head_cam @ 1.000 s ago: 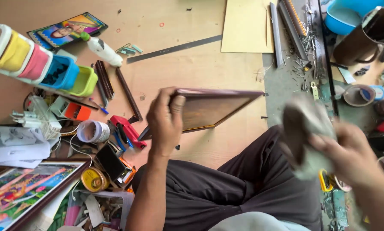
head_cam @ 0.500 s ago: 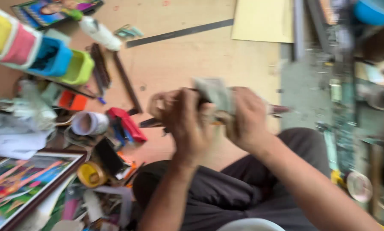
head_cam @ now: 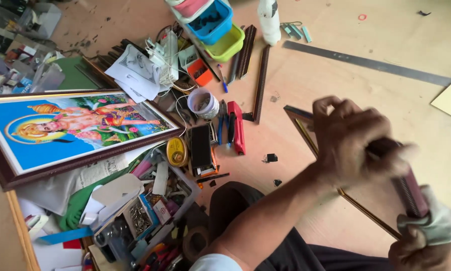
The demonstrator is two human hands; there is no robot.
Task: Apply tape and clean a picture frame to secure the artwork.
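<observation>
My left hand (head_cam: 353,138) grips the upper edge of a dark maroon picture frame (head_cam: 302,124) with a thin gold inner edge. The frame is held tilted above the wooden floor, over my lap. My right hand (head_cam: 421,251) sits at the bottom right corner of the view, holding a whitish cloth (head_cam: 441,223) against the frame's near ribbed side (head_cam: 411,193). Motion blurs both hands. The frame's middle looks empty, with the floor showing through it.
A large framed colourful picture (head_cam: 75,125) lies at left among papers and clutter. Coloured plastic trays (head_cam: 215,25), a white bottle (head_cam: 270,15), moulding strips (head_cam: 260,83), a red tool (head_cam: 238,128), a cup of nails (head_cam: 203,103) and a metal ruler (head_cam: 366,62) lie on the floor.
The view has swung left, so the hands and frame now sit at the right. My right hand with the cloth has slid down to the frame's lower right side.
</observation>
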